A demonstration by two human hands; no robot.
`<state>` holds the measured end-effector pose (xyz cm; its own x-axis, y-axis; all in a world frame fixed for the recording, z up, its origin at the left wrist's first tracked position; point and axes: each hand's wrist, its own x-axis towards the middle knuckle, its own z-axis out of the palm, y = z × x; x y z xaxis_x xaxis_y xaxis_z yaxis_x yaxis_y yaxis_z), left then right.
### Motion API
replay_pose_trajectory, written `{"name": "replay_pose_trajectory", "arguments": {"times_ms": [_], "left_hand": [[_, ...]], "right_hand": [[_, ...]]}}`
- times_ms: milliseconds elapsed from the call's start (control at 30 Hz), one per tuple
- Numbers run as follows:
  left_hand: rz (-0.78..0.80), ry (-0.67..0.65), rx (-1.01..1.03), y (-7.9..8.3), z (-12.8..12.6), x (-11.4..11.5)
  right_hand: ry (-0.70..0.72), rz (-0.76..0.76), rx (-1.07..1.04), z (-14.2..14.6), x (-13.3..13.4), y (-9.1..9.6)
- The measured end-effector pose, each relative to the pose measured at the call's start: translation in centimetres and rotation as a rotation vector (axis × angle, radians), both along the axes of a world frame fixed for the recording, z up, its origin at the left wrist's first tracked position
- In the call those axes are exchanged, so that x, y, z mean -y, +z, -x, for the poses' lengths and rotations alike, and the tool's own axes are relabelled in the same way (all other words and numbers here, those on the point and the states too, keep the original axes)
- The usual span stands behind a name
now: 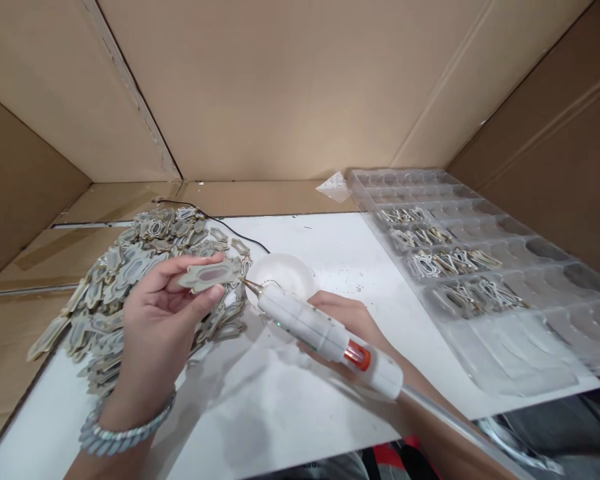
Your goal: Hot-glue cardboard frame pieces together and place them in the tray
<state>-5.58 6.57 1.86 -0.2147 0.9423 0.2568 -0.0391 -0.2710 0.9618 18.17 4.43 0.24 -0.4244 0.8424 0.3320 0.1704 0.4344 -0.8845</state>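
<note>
My left hand (165,313) pinches a small ornate frame-shaped piece (213,275), greyish beige with a pinkish oval middle, between thumb and fingers. My right hand (343,313) grips a white glue pen (305,323) with a brass-coloured tip, an orange-red section and a small green light. A translucent rod or tube runs from its rear end. The pen's tip is at the right end of the piece; whether they touch I cannot tell. A shallow white dish (293,270) sits below the tip. Beside my left hand lies a large heap of similar pieces (130,267).
A clear plastic tray (515,347) with several rows of compartments stands at the right, some holding upright pieces (480,297). A black cord (225,223) runs behind the heap. Cardboard walls (300,87) enclose the white table (260,420). A crumpled clear plastic scrap (335,187) lies at the back.
</note>
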Motion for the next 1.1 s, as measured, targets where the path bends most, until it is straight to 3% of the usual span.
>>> {"name": "replay_pose_trajectory", "arguments": {"times_ms": [233,400,633,1100], "left_hand": [[-0.036,0.028,-0.119,-0.1,0.0,0.7],[-0.021,-0.037,-0.123,0.1,-0.1,0.9],[-0.135,-0.041,-0.155,0.2,-0.4,0.9],[-0.186,-0.049,-0.190,0.1,-0.4,0.9]], "right_hand": [[-0.019,0.071,0.048,-0.1,0.1,-0.2],[-0.009,0.074,0.056,0.0,0.0,-0.2],[-0.024,0.060,0.061,0.1,-0.1,0.2],[-0.025,0.176,0.066,0.1,-0.1,-1.0]]}}
